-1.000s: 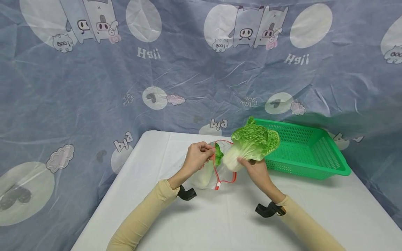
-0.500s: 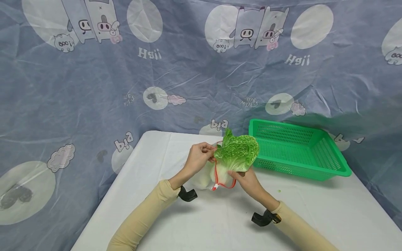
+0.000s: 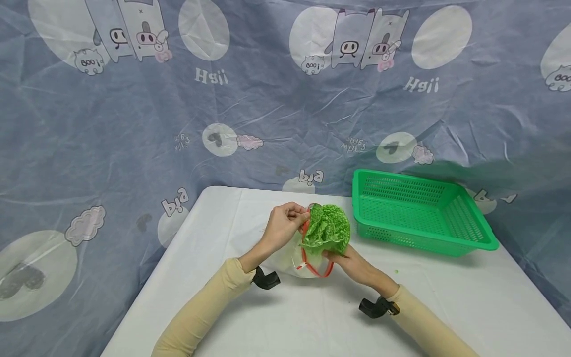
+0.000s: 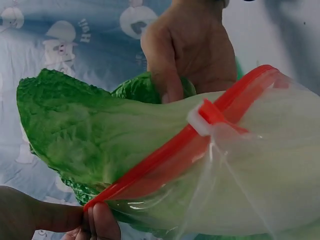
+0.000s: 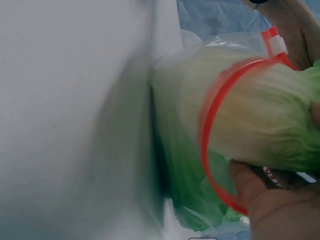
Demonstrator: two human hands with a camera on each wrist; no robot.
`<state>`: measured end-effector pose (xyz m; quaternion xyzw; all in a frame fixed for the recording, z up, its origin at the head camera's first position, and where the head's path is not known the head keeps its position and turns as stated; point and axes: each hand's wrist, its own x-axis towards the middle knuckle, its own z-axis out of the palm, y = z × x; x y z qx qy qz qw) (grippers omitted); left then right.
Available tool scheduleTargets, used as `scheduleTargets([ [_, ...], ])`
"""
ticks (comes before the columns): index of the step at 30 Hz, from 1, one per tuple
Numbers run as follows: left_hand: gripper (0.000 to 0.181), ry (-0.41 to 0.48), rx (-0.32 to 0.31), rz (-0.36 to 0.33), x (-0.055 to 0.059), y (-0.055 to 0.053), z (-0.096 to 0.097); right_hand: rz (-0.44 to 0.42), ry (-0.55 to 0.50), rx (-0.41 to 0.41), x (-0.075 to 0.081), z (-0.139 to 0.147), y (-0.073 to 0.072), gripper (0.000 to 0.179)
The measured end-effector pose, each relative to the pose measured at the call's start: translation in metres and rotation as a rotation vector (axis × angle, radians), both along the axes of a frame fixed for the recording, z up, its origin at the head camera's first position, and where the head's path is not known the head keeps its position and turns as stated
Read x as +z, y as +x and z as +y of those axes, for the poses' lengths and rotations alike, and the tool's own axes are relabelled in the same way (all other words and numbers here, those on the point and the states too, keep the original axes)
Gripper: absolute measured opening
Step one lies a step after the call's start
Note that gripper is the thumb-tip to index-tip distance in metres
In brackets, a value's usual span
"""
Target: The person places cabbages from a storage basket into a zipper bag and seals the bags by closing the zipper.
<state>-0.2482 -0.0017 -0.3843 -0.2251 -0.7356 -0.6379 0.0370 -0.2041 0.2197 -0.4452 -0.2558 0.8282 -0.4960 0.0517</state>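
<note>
A clear zip bag with a red zip edge lies over the table, its mouth apart. My left hand pinches the red edge at one end of the mouth. My right hand grips a napa cabbage, whose pale base is through the mouth while the leafy top sticks out. The left wrist view shows a white slider on the red zip and the right thumb against the leaves. Through the plastic in the right wrist view, another napa cabbage shows inside the bag.
A green perforated plastic basket stands at the back right of the white table. One small green scrap lies in front of it. Behind the table hangs a blue-grey printed cloth.
My right hand has brought the cabbage left and down from beside the basket, its base now inside the bag's mouth. The left hand keeps its pinch on the red edge, almost in place.
</note>
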Motion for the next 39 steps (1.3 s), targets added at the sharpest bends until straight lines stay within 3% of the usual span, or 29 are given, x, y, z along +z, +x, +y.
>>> scheduleTargets([
  [5, 0.010, 0.010, 0.002, 0.018, 0.011, 0.007, -0.003, 0.010, 0.060, -0.036, 0.002, -0.004, -0.004, 0.046],
  [10, 0.012, -0.039, -0.008, 0.015, 0.012, 0.011, -0.003, 0.045, 0.098, -0.014, 0.005, -0.011, -0.004, 0.048],
  [13, 0.011, -0.086, -0.008, 0.056, 0.010, 0.012, -0.002, 0.071, 0.165, -0.020, 0.011, -0.015, -0.004, 0.053],
  [17, 0.011, -0.122, -0.026, 0.088, 0.014, 0.021, 0.001, 0.031, 0.262, -0.046, 0.023, -0.019, -0.004, 0.052],
  [22, 0.012, -0.133, -0.034, 0.062, 0.019, 0.030, 0.005, -0.015, 0.350, -0.132, 0.031, -0.024, -0.005, 0.048],
  [26, 0.008, -0.151, 0.004, 0.063, 0.018, 0.029, 0.007, -0.071, 0.314, -0.222, 0.031, -0.032, -0.010, 0.046],
  [30, 0.008, -0.164, -0.023, 0.061, 0.017, 0.030, 0.010, -0.126, 0.240, -0.352, 0.029, -0.040, -0.017, 0.031],
  [34, 0.009, -0.204, -0.041, 0.084, 0.014, 0.032, 0.013, -0.129, 0.212, -0.462, 0.023, -0.045, -0.021, 0.032],
  [39, 0.008, -0.210, 0.024, 0.096, 0.016, 0.028, 0.007, -0.155, 0.140, -0.437, 0.023, -0.047, -0.010, 0.048],
])
